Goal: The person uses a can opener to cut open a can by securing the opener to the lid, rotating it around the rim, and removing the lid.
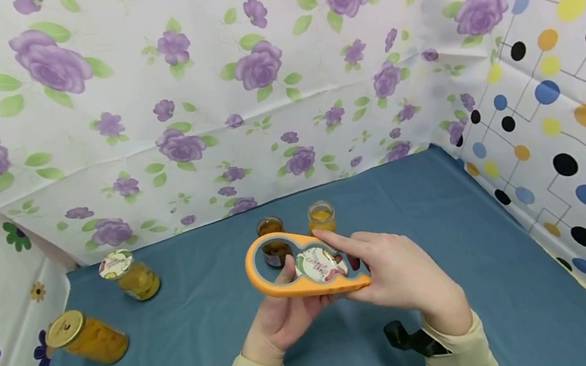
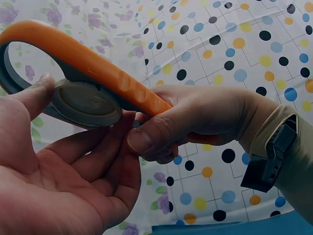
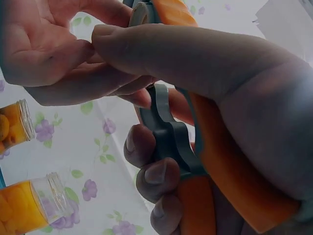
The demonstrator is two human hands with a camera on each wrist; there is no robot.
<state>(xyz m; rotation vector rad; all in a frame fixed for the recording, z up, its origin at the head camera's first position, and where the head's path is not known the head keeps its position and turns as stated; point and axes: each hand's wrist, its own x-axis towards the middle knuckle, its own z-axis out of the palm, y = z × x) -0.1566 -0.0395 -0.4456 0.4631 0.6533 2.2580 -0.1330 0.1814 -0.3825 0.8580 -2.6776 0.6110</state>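
An orange jar opener with a grey scalloped lining is held up over the blue cloth. My right hand grips its handle, index finger stretched along the top edge. A white jar lid with a printed fruit pattern sits within the opener's middle curve; its plain underside shows in the left wrist view. My left hand pinches this lid, thumb at one edge and fingertips at the other. The right thumb lies close by the left fingertips in the right wrist view.
Behind the opener stand two lidless glass jars, one dark and partly hidden, one with yellow contents. On the left are two lidded jars, one with a patterned lid, one gold-lidded. Patterned sheets wall in the table.
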